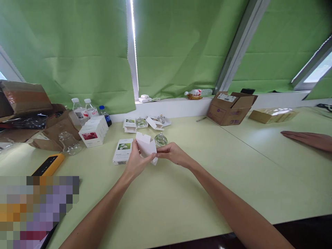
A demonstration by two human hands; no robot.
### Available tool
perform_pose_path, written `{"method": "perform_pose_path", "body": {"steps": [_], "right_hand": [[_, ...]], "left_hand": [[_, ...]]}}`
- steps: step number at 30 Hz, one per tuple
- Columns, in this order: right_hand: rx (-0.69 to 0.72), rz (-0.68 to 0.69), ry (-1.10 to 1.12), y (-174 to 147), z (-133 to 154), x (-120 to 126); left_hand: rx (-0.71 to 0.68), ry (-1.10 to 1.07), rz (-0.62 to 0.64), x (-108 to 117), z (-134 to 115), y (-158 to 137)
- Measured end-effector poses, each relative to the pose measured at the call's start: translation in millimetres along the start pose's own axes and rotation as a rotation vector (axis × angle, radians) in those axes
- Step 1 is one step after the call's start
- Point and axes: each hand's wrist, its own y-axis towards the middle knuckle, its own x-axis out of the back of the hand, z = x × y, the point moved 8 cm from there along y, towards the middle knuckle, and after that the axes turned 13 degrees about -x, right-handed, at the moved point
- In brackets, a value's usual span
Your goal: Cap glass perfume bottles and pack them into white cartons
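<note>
Between both hands I hold a small white carton (146,146), tilted, with flaps standing up at its top. My left hand (136,157) is wrapped round its left side and lower edge, thumb across the front. The fingers of my right hand (173,153) pinch its lower right edge. Just behind the carton stands a round glass bottle (161,139) with greenish liquid. Left of my hands lies a white box with a flower picture (123,151). Farther back are an open white box (129,125), a second round bottle (140,122), another open box (155,123) and a clear bottle (161,119).
At the left stand a row of white boxes (93,132), drink bottles (80,111), a clear plastic container (69,143) and a yellow-black device (48,164). A brown carton (225,109) and a shallow box (272,116) are at the back right. Another person's arm (308,140) rests at far right.
</note>
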Motion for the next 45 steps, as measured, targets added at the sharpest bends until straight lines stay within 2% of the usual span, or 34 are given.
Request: {"method": "perform_pose_path", "body": {"steps": [7,12,17,23,34,37,45], "right_hand": [[-0.002,0.067,-0.171,8.9,-16.1,-6.9],[0.062,0.084,-0.115,5.5,-7.1,-8.3],[0.08,0.049,-0.124,1.7,0.5,-7.7],[0.096,0.026,-0.131,-2.0,6.4,-6.2],[0.106,0.012,-0.101,-1.1,6.1,-4.0],[0.079,-0.019,-0.117,0.9,3.2,-2.5],[0.069,0.007,-0.107,2.2,1.0,-6.2]], "left_hand": [[0.012,0.188,0.143,-9.5,4.6,-6.3],[0.008,0.273,0.155,-3.6,3.7,-4.6],[0.005,0.181,0.157,-1.6,1.4,-2.3],[0.028,0.075,0.152,-3.9,10.1,-2.1],[0.03,0.204,0.126,2.1,9.7,-1.3],[0.023,0.201,0.132,0.8,10.9,-1.7],[0.032,0.148,0.113,2.2,13.1,-0.8]]}}
